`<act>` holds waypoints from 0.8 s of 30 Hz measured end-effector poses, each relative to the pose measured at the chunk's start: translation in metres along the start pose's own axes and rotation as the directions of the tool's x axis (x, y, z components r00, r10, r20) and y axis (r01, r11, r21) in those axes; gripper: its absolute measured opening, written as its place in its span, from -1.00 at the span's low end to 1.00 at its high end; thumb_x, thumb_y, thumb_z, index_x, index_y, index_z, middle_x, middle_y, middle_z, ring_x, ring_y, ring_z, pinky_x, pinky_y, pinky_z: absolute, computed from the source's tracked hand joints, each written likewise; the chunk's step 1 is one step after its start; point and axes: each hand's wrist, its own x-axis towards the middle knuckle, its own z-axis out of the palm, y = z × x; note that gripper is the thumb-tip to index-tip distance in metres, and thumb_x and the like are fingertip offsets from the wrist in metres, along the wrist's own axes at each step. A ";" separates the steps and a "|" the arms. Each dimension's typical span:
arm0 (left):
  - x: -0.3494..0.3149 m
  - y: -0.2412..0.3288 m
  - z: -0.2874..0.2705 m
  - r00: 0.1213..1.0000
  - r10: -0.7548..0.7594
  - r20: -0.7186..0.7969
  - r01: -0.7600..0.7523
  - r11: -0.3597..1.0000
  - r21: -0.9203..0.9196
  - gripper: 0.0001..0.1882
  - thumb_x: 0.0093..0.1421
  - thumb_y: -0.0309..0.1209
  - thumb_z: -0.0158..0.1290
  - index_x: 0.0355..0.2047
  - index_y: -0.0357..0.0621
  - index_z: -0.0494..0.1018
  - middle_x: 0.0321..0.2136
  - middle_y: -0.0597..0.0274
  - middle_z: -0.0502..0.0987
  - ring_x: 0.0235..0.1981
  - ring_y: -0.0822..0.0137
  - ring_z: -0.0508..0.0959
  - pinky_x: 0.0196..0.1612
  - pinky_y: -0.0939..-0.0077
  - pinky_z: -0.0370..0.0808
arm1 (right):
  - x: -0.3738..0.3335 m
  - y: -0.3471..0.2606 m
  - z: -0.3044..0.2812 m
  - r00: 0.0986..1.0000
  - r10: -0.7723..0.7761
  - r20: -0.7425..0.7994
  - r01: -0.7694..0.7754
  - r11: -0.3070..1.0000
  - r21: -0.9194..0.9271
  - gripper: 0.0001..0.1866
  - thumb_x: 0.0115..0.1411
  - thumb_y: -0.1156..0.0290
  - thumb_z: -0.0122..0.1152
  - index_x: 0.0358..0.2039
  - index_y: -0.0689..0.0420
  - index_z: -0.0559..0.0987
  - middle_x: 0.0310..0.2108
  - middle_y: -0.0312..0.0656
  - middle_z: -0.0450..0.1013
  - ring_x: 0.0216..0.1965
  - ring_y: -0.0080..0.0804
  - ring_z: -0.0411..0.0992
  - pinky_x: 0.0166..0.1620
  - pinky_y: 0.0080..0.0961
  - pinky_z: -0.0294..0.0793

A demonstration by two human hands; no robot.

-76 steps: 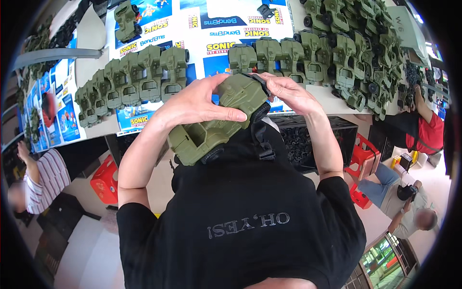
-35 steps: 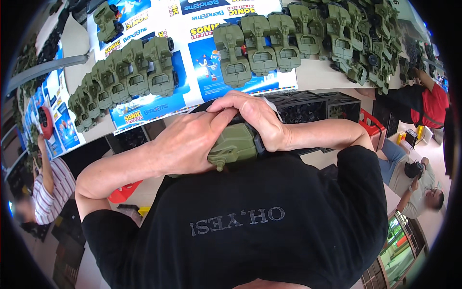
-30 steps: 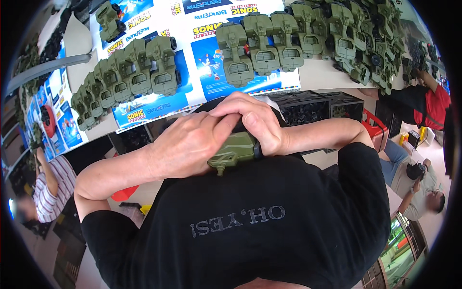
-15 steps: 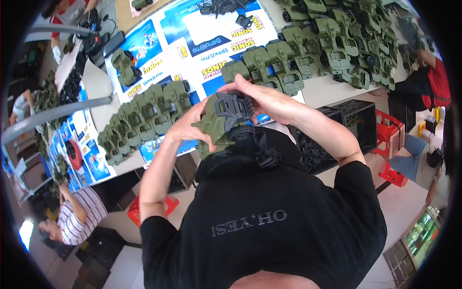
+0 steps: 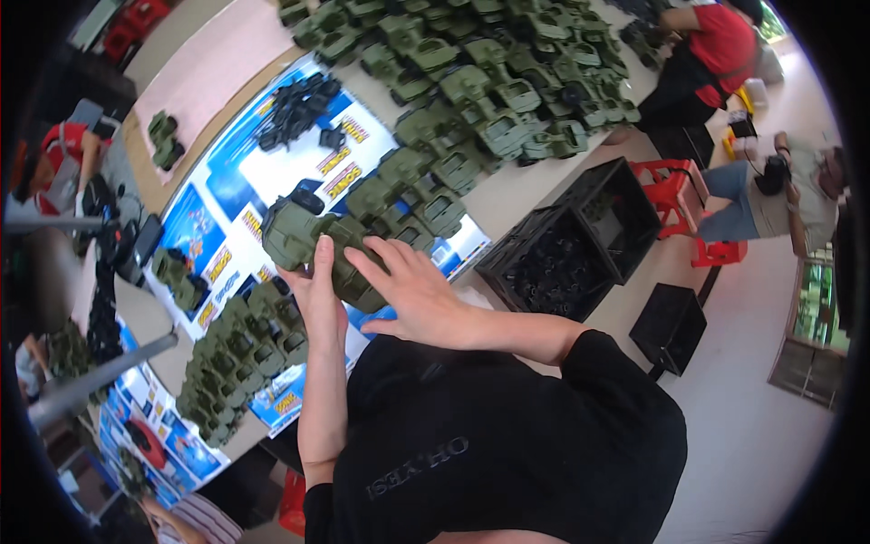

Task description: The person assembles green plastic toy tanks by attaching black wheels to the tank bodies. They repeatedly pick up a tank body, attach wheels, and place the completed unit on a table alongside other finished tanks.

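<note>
A green toy vehicle (image 5: 292, 227) with a dark wheel is out over the table in front of me. My left hand (image 5: 319, 304) grips its near side, the thumb along it and the other fingers mostly hidden. My right hand (image 5: 412, 295) is spread over the vehicle's right end, fingers stretched and thumb apart, touching or nearly touching it. Close beyond my right fingers stands a row of similar green vehicles (image 5: 399, 186). Another row of green vehicles (image 5: 240, 349) lies to the left of my left forearm.
Many green vehicles (image 5: 507, 91) crowd the far table. A heap of black parts (image 5: 294, 109) lies on printed sheets. Black crates (image 5: 553, 272) with black parts stand at right, near red stools (image 5: 666, 195). Co-workers are at left and right, one in a red shirt (image 5: 725, 45).
The vehicle has gone from close to my chest, black part showing, to farther over the table, green side showing. My right hand has spread its fingers. The whole view has swung round.
</note>
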 end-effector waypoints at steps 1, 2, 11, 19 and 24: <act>0.001 -0.006 0.012 1.000 0.000 -0.005 0.000 1.000 -0.028 -0.29 0.15 -0.46 0.14 0.19 -0.09 -0.03 0.01 0.13 0.31 0.01 0.30 0.36 0.04 0.38 0.37 | 0.000 0.003 0.005 0.998 0.049 -0.030 -0.051 0.995 -0.083 -0.10 -0.17 0.24 0.44 0.17 0.13 0.20 0.08 0.11 0.14 0.11 0.10 0.16 0.08 -0.15 0.25; 0.002 -0.013 0.023 1.000 -0.001 -0.012 0.000 0.999 -0.055 -0.29 0.15 -0.45 0.14 0.20 -0.09 -0.03 0.03 0.13 0.29 0.02 0.30 0.34 0.05 0.38 0.36 | -0.001 0.009 0.007 0.993 0.096 -0.062 -0.105 0.981 -0.163 -0.11 -0.19 0.25 0.45 0.16 0.13 0.21 0.08 0.12 0.14 0.11 0.12 0.16 0.07 -0.14 0.25; 0.008 0.003 0.071 0.914 -0.090 0.395 0.023 0.985 0.171 -0.16 0.16 -0.43 0.12 0.32 -0.04 -0.16 0.19 -0.07 0.07 0.14 0.16 0.26 0.10 0.37 0.31 | 0.012 0.115 -0.070 0.888 0.104 -0.448 -0.135 0.990 -0.036 -0.25 -0.21 0.24 0.38 0.06 0.08 0.35 0.07 0.17 0.18 0.09 0.12 0.17 0.11 -0.14 0.22; 0.006 -0.033 -0.043 0.930 -0.328 0.166 0.263 0.910 0.320 -0.56 0.24 -0.36 0.04 0.09 -0.21 0.27 -0.09 0.15 0.44 -0.15 0.31 0.52 -0.14 0.54 0.43 | -0.054 0.240 -0.170 0.527 0.299 -0.796 -0.502 0.865 -0.008 -0.31 -0.14 0.22 0.35 0.03 0.16 0.38 0.01 0.06 0.27 0.07 -0.06 0.25 0.12 -0.30 0.24; 0.003 -0.042 -0.063 0.906 -0.392 0.160 0.318 0.880 0.352 -0.67 0.25 -0.33 0.02 -0.02 -0.21 0.37 -0.21 0.22 0.50 -0.24 0.34 0.54 -0.20 0.50 0.46 | -0.096 0.353 -0.232 0.344 0.366 -0.865 -0.649 0.758 0.062 -0.27 -0.15 0.09 0.34 0.05 0.12 0.39 -0.03 0.11 0.29 0.00 -0.01 0.29 0.05 -0.25 0.30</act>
